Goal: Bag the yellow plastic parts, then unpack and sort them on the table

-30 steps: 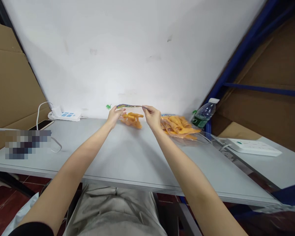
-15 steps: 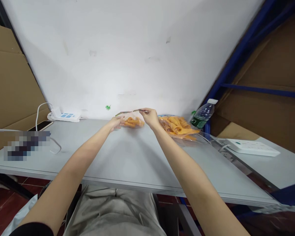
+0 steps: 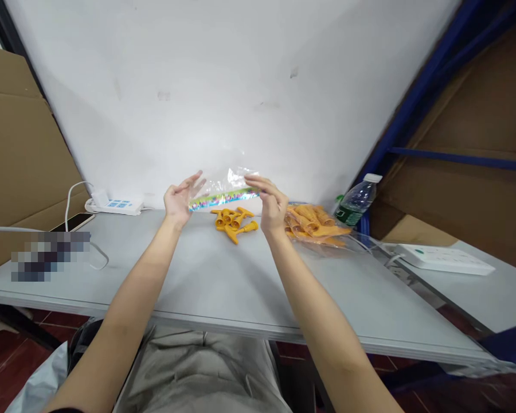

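My two hands hold an empty clear plastic bag (image 3: 226,186) with a coloured strip in the air above the far middle of the grey table (image 3: 223,281). My left hand (image 3: 179,199) grips the bag's left end, its fingers partly stretched. My right hand (image 3: 273,205) pinches the right end. Several loose orange plastic pieces (image 3: 233,219) lie on the table right under the bag.
A second bag of orange pieces (image 3: 316,225) lies just right of my right hand, with a water bottle (image 3: 356,203) beyond it. A white power strip (image 3: 114,203) and a phone (image 3: 72,221) sit at the far left. Another power strip (image 3: 445,258) lies on the right table.
The bag has been lifted and turned over. The orange pieces that were inside it now lie loose on the table. Both hands have risen and moved apart.
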A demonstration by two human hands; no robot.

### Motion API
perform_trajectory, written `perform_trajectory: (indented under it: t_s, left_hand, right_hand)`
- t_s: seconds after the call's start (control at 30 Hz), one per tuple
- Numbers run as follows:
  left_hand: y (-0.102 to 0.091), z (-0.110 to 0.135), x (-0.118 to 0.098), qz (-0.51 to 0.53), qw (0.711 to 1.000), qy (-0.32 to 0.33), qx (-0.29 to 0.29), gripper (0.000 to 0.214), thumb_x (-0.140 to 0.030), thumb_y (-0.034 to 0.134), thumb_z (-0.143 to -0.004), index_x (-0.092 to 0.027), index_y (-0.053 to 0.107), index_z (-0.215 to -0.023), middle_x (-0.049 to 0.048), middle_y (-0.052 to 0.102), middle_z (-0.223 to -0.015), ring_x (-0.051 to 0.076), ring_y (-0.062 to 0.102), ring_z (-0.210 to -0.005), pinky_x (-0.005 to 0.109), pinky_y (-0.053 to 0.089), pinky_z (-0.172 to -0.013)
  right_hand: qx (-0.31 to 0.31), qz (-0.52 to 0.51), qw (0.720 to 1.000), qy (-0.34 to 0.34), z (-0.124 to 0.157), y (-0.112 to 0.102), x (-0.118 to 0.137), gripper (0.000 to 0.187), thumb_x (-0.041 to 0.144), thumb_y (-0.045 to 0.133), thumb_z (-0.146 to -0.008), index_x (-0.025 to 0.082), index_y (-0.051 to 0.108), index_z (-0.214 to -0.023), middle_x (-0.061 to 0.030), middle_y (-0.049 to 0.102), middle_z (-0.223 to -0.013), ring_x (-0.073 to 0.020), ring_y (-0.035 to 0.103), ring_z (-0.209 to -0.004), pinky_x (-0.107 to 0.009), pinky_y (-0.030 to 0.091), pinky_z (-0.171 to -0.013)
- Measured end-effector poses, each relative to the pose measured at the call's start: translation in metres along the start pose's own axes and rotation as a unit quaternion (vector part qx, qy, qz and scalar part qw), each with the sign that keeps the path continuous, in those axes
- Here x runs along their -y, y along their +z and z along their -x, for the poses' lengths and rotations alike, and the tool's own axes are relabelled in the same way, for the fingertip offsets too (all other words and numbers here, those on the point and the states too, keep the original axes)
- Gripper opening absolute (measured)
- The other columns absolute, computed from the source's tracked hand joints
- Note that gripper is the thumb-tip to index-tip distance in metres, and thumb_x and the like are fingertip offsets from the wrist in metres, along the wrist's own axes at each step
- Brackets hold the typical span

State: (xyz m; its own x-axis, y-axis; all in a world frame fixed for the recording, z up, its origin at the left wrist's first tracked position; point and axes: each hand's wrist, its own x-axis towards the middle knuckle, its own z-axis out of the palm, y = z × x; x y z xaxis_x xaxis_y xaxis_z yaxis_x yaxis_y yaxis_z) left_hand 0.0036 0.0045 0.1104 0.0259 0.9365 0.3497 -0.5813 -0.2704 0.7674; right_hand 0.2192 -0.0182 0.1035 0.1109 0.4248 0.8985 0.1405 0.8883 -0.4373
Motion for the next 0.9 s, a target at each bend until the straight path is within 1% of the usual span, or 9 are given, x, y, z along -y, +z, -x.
perform_trajectory:
  t_s: [0.07, 0.13, 0.2, 0.27, 0.4, 0.5, 0.57, 0.73, 0.9]
  left_hand:
    - [-0.007, 0.005, 0.011, 0.026, 0.998, -0.03, -0.04, 0.051, -0.035, 0.052, -0.083, -0.021, 0.056, -0.132, 0.0089, 0.058, -0.138, 0.024, 0.066, -0.108, 0.032, 0.057, -0.08]
    - [-0.017, 0.009, 0.028, 0.004, 0.992, -0.081, -0.095, 0.057, -0.031, 0.061, -0.082, -0.028, 0.048, -0.137, 0.0069, 0.063, -0.132, 0.017, 0.07, -0.086, 0.025, 0.055, -0.063]
    - [-0.028, 0.013, 0.047, -0.048, 0.979, -0.128, -0.152, 0.064, -0.022, 0.068, -0.079, -0.028, 0.044, -0.138, 0.0067, 0.069, -0.121, 0.01, 0.066, -0.063, 0.018, 0.048, -0.05]
    - [-0.039, 0.018, 0.063, -0.094, 0.966, -0.166, -0.178, 0.053, -0.015, 0.066, -0.08, -0.021, 0.05, -0.13, 0.0069, 0.073, -0.107, 0.007, 0.061, -0.054, 0.016, 0.043, -0.046]
    - [-0.056, 0.027, 0.079, -0.169, 0.948, -0.208, -0.173, 0.026, -0.011, 0.062, -0.083, -0.015, 0.061, -0.109, 0.0042, 0.072, -0.085, 0.007, 0.061, -0.05, 0.018, 0.041, -0.046]
    - [-0.062, 0.03, 0.08, -0.198, 0.947, -0.207, -0.142, 0.021, -0.012, 0.057, -0.086, -0.015, 0.061, -0.107, 0.002, 0.07, -0.077, 0.008, 0.058, -0.047, 0.019, 0.039, -0.044]
    - [-0.063, 0.031, 0.08, -0.206, 0.949, -0.214, -0.103, 0.019, -0.015, 0.055, -0.089, -0.015, 0.061, -0.106, 0.0025, 0.07, -0.075, 0.009, 0.058, -0.047, 0.02, 0.039, -0.044]
    - [-0.063, 0.032, 0.081, -0.221, 0.95, -0.214, -0.05, 0.02, -0.031, 0.054, -0.092, -0.016, 0.062, -0.101, 0.0007, 0.064, -0.064, 0.009, 0.053, -0.043, 0.021, 0.037, -0.044]
    - [-0.063, 0.03, 0.087, -0.315, 0.936, -0.128, -0.086, 0.025, -0.037, 0.053, -0.092, -0.016, 0.064, -0.086, -0.0083, 0.038, -0.043, 0.008, 0.031, -0.036, 0.021, 0.025, -0.043]
  right_hand:
    - [-0.017, -0.039, 0.999, 0.033, 0.02, 0.003, -0.01, 0.034, 0.033, 0.045, -0.086, 0.025, 0.078, -0.086, -0.0034, 0.076, -0.097, -0.0242, 0.067, -0.101, -0.044, 0.046, -0.099]
    - [-0.033, -0.052, 0.992, 0.112, 0.04, 0.007, -0.025, 0.036, 0.035, 0.045, -0.084, 0.023, 0.078, -0.077, -0.0042, 0.076, -0.085, -0.0232, 0.069, -0.088, -0.04, 0.05, -0.089]
    - [-0.073, -0.071, 0.972, 0.212, 0.058, 0.011, -0.042, 0.033, 0.036, 0.049, -0.08, 0.02, 0.074, -0.065, -0.0047, 0.074, -0.072, -0.022, 0.069, -0.078, -0.036, 0.052, -0.08]
    - [-0.131, -0.107, 0.937, 0.305, 0.07, 0.012, -0.058, 0.03, 0.035, 0.052, -0.078, 0.019, 0.071, -0.061, -0.0044, 0.072, -0.068, -0.0199, 0.068, -0.073, -0.033, 0.053, -0.077]
    - [-0.212, -0.165, 0.845, 0.463, 0.079, 0.007, -0.08, 0.011, 0.03, 0.064, -0.075, 0.02, 0.067, -0.076, 0.0001, 0.073, -0.081, -0.0144, 0.066, -0.065, -0.026, 0.053, -0.062]
    - [-0.182, -0.195, 0.785, 0.559, 0.079, 0.001, -0.084, 0.013, 0.031, 0.068, -0.079, 0.021, 0.06, -0.078, 0.0, 0.071, -0.076, -0.0146, 0.064, -0.056, -0.027, 0.053, -0.053]
    - [-0.136, -0.22, 0.763, 0.592, 0.079, 0.0, -0.083, 0.017, 0.034, 0.069, -0.082, 0.021, 0.059, -0.079, -0.0018, 0.071, -0.073, -0.0163, 0.066, -0.057, -0.029, 0.054, -0.054]
    - [-0.033, -0.247, 0.759, 0.601, 0.081, 0.001, -0.077, 0.018, 0.032, 0.074, -0.08, 0.018, 0.062, -0.078, -0.0031, 0.07, -0.067, -0.0174, 0.067, -0.06, -0.029, 0.056, -0.056]
    - [-0.09, -0.201, 0.784, 0.581, 0.081, 0.004, -0.076, 0.012, 0.016, 0.068, -0.079, 0.019, 0.059, -0.072, 0.0024, 0.065, -0.063, -0.0121, 0.062, -0.054, -0.026, 0.055, -0.054]
